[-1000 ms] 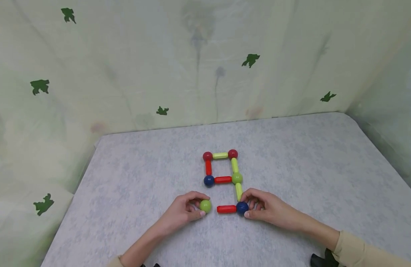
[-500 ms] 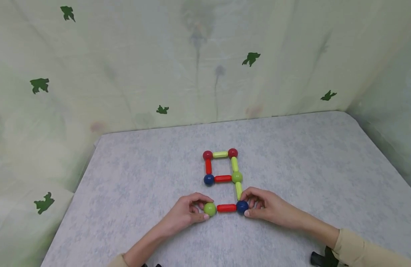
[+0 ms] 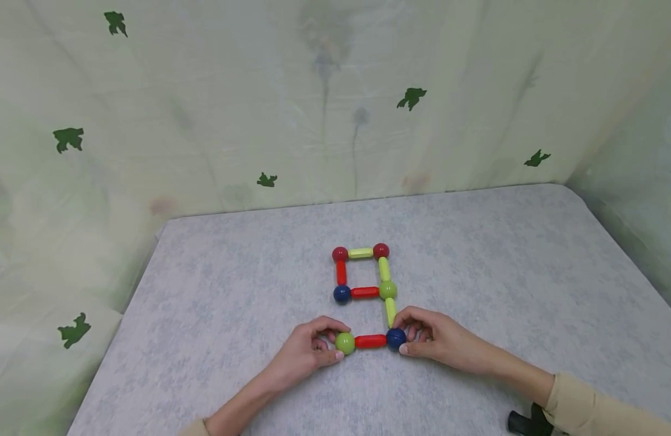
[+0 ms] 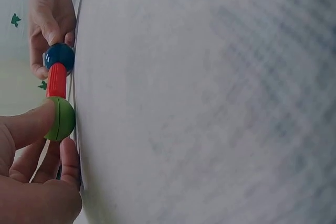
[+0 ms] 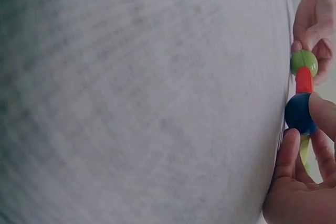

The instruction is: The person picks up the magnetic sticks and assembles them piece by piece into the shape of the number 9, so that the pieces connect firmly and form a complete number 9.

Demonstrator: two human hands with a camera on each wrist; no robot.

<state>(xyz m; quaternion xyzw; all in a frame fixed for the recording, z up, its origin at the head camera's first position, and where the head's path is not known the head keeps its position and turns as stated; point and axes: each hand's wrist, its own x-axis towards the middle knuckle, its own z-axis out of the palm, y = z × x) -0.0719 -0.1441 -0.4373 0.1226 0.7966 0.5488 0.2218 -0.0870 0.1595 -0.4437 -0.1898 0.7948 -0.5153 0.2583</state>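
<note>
My left hand [image 3: 308, 348] pinches a green ball [image 3: 344, 343] between thumb and fingers, low on the table. That ball touches the left end of a red rod [image 3: 370, 341]. At the rod's other end is a blue ball [image 3: 396, 339], which my right hand [image 3: 436, 340] grips from the right. From the blue ball a yellow-green rod [image 3: 390, 312] runs up to a second green ball [image 3: 387, 289]. Above it, a square of rods joins two red balls [image 3: 381, 251] and another blue ball [image 3: 342, 294]. In the left wrist view the green ball [image 4: 61, 119] meets the red rod [image 4: 56, 81].
A pale, mottled cloth covers the table [image 3: 232, 272]. Behind it hangs a light curtain [image 3: 215, 109] with green leaf-like shapes. A black object [image 3: 528, 422] shows beside the right sleeve [image 3: 578, 399].
My left hand has moved slightly right and toward me, bringing the green ball against the red rod's free end. The right hand stays on the blue ball.
</note>
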